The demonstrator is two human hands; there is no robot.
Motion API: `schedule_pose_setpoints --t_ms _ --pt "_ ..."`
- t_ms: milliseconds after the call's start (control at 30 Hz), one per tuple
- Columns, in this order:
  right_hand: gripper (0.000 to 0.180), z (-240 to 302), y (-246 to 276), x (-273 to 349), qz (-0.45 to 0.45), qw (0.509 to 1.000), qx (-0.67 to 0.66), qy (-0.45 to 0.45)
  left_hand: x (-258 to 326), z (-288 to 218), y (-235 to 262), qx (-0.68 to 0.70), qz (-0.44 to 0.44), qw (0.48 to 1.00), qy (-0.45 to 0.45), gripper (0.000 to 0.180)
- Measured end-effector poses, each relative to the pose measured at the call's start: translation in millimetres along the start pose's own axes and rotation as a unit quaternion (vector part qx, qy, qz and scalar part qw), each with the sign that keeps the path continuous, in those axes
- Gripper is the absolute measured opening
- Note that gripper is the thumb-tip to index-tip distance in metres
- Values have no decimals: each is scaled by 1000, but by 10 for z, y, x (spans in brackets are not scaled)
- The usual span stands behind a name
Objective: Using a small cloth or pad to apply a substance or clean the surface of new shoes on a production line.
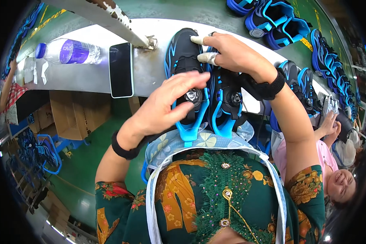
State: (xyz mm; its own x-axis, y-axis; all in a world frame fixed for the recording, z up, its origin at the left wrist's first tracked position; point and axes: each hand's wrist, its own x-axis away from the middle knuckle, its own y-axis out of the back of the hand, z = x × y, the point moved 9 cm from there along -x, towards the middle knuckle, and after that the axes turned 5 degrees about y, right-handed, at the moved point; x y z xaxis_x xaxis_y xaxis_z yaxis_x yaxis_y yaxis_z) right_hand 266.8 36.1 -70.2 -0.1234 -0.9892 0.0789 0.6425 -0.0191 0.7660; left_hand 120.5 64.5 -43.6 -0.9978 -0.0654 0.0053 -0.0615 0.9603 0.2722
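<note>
I see the left black-and-blue shoe [186, 46] partly under the left hand [162, 106], and the right shoe [219, 87] just beside it, its toe beneath the right hand [238, 52]. The left thumb stands apart from its neighbouring fingers over the dial [193, 96], nothing clamped between them, while the right hand's covered fingertips are spread at the left shoe's toe, though on my feed I cannot tell whether they grip. Left of the left fingers lie a dark-screened phone [121, 70] and, farther off, a purple-labelled bottle [75, 52] on the surface [95, 78], with more shoes [290, 74] right of the right fingers.
</note>
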Motion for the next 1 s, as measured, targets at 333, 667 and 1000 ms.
schedule_pose_setpoints --t_ms 333,667,1000 --pt "46 -10 -23 4 -1 1000 -5 8 -8 23 -1 -41 34 998 -34 61" --pt "46 68 -62 -3 31 999 -5 -21 -20 63 -8 0 104 994 -26 45" --pt "48 33 -76 -2 3 1000 2 6 15 55 49 -30 53 996 -63 34"
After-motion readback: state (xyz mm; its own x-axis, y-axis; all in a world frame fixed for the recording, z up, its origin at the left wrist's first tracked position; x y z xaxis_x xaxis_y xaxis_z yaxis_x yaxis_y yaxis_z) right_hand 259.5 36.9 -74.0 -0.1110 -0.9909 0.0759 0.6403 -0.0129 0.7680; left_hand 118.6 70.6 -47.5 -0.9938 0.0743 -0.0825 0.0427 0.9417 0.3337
